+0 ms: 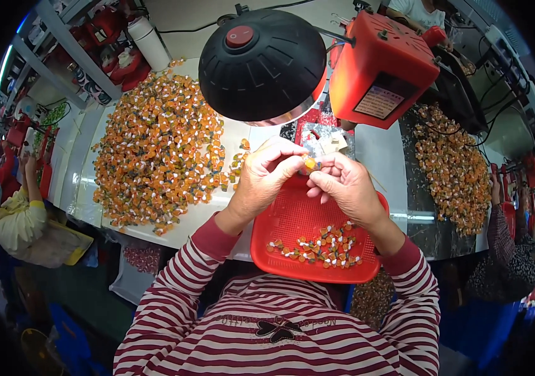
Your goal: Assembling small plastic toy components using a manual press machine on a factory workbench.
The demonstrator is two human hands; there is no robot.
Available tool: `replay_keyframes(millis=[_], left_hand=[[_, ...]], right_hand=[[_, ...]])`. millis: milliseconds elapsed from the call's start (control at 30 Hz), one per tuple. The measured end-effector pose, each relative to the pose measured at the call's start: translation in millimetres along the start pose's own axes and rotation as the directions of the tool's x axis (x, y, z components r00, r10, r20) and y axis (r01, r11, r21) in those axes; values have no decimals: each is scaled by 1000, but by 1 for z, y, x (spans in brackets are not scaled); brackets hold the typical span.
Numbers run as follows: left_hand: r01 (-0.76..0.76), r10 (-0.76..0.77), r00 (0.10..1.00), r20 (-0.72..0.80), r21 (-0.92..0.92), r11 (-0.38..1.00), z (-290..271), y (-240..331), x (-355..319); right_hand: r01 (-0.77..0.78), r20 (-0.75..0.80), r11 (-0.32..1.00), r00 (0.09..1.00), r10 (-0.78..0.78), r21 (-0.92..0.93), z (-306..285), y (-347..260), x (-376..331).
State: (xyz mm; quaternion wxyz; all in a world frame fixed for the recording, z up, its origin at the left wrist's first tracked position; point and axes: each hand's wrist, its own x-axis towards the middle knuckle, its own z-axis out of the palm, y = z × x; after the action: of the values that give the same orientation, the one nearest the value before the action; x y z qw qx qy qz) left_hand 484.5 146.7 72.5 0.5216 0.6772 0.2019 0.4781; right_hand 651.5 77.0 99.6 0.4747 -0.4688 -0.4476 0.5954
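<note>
Above the back rim of a red plastic basket [286, 210], my left hand [264, 174] and my right hand [349, 189] meet fingertip to fingertip. Between them is a small orange plastic-looking piece [310, 163] with a dark blue part toward the right. Thumb and forefinger of my left hand pinch its orange side; the right fingertips close on the dark end. Several similar orange, white and dark pieces [327, 245] lie in the front of the basket. A large heap of like pieces [157, 150] spreads over the table to the left.
A black lamp [261, 69] overhangs the work spot, beside a red boxy machine [374, 72]. Another heap [452, 169] lies on the dark table at right. A white bottle [149, 45] stands behind the left heap. Other people sit at both sides and at the back.
</note>
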Motion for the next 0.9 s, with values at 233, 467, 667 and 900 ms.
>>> replay_keyframes(millis=[233,467,667,900], left_hand=[[241,-254,966,-38,-213,947,28,-7,2],[-107,110,994,11,332,937,30,-31,37],[-506,449,862,237,470,723,29,-49,60],[-456,370,890,267,482,748,34,-52,65]], right_hand=[[257,-38,341,746,-665,-904,-2,13,-4],[128,-390,793,817,-424,-595,-44,-4,-6],[411,-501,811,640,-582,-417,-72,-56,14],[485,-287,545,508,-812,-684,-107,-153,57]])
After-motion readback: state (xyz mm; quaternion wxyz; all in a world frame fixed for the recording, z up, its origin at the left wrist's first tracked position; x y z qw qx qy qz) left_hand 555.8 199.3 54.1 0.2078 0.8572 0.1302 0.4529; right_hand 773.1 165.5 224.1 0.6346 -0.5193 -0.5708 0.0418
